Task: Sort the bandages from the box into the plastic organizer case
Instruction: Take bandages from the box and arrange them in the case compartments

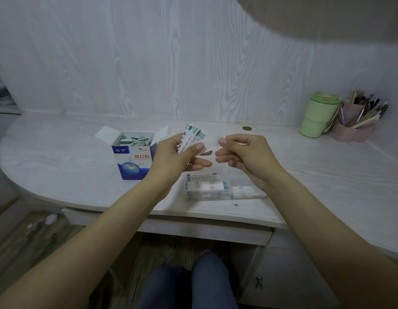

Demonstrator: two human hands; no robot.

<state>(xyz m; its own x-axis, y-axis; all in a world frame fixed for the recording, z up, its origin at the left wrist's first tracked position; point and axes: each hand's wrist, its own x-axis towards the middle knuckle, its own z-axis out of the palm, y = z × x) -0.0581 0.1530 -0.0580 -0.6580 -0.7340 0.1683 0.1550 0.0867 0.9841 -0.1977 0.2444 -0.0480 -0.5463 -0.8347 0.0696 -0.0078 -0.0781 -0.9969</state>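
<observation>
While the left hand [178, 152] grips several bandages [192, 136], the right hand [242, 150] pinches one strip [212, 148].

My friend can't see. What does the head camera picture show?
A person's left hand holds a fan of bandages while the right hand pinches one white strip, above a clear organizer case on a pale desk. An open bandage box stands left.

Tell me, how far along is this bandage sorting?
Partly done. The clear organizer case on the desk already holds several wrapped bandages. In hand: the left hand grips a fanned bunch of bandages, and the right hand pinches one white strip. Left: the open box still shows more bandages inside.
</observation>
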